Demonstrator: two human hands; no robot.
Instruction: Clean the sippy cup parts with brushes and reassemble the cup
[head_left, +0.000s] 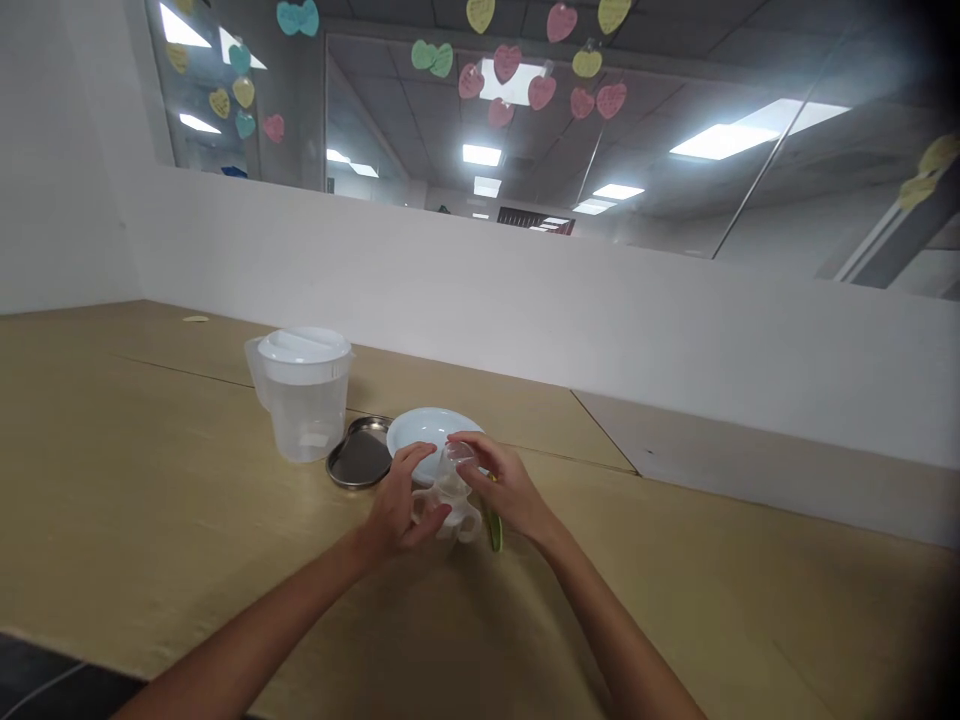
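A translucent baby bottle (pixel 450 490) with two side handles stands upright at the middle of the table, a clear domed cap (pixel 459 455) at its top. My left hand (pixel 401 503) is closed round the bottle's left side, by one handle. Over at the top right, the fingers of my right hand (pixel 501 482) are curled on the clear cap. Just right of the bottle lies a narrow green thing (pixel 495 528), partly hidden by my right hand; its kind I cannot make out. Behind my hands sits a pale blue-white bowl (pixel 411 425).
A translucent lidded pitcher (pixel 307 405) stands at the left. Between it and the bowl is a shiny metal kidney-shaped tray (pixel 358 460). The brown table (pixel 187 470) meets a white wall (pixel 487 285) with a window above it. A small pale scrap (pixel 196 319) lies far left.
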